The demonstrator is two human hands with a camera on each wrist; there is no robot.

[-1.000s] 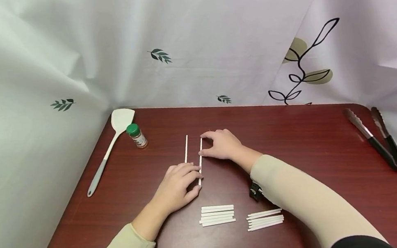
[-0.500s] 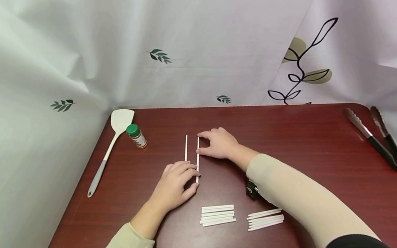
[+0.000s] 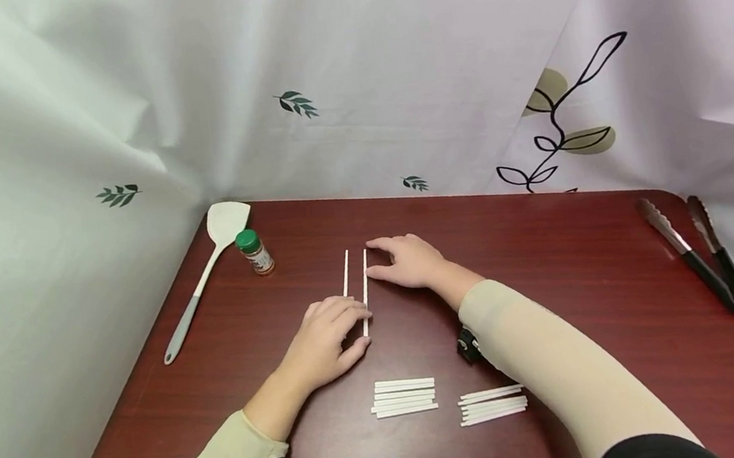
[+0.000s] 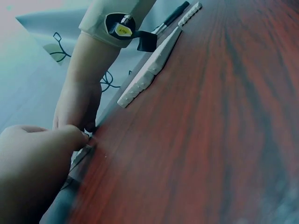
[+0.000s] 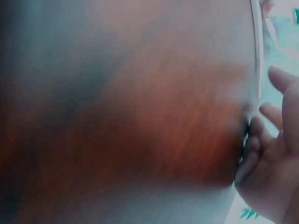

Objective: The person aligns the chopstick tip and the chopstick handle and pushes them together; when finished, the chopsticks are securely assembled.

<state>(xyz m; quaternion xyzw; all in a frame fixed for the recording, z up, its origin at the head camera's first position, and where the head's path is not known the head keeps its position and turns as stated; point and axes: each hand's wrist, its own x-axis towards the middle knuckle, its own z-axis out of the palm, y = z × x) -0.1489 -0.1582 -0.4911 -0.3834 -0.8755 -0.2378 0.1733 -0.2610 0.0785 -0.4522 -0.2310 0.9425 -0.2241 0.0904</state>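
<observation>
Two lines of thin white sticks run away from me, side by side, in the head view. My left hand (image 3: 329,340) lies over the near part of both, hiding the lower end of the left white stick (image 3: 346,273). Its thumb and a bent finger hold the near end of the right white stick (image 3: 365,286). At the far end, my right hand (image 3: 408,260) has its thumb close beside that stick and its index finger stretched out just past the tip. In the right wrist view the fingers of the right hand (image 5: 268,140) appear spread.
Two groups of white sticks, one left (image 3: 404,396) and one right (image 3: 493,404), lie nearer me on the dark red table (image 3: 594,285). A white spatula (image 3: 203,272) and a green-capped spice jar (image 3: 255,252) are at left. Metal tongs (image 3: 704,260) lie far right.
The right white stick has shifted slightly left, closer to the left one, with both hands on it. The right hand's index finger has since come off the far tip.
</observation>
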